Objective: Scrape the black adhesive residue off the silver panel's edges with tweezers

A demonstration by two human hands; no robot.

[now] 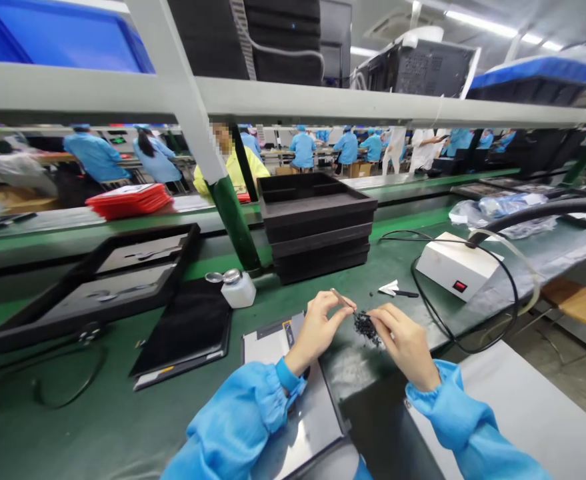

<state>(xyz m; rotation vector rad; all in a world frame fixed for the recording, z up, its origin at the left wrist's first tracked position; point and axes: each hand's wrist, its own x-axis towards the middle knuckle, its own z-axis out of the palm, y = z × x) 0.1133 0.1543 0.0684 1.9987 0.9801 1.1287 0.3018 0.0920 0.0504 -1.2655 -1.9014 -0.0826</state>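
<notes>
My left hand (319,328) is closed in a pinch around slim metal tweezers (341,299), whose lower end points at a small heap of black scraps (366,328). Across from it, my right hand (403,339) has thumb and fingertips pressed together at the heap's right edge. Whatever those fingertips pinch is too small to make out. Under my left forearm lies a flat screen panel (317,407) with a grey-silver back. A black cutter-like tool (405,293) with a white piece (389,287) rests beyond my right hand.
Stacked black trays (317,243) stand behind my hands. To the left are a white pump bottle (239,291), a dark screen panel (185,327) and a black tray with panels (90,283). A white box (457,267) with cable and hose sits right. Co-workers sit beyond the shelf.
</notes>
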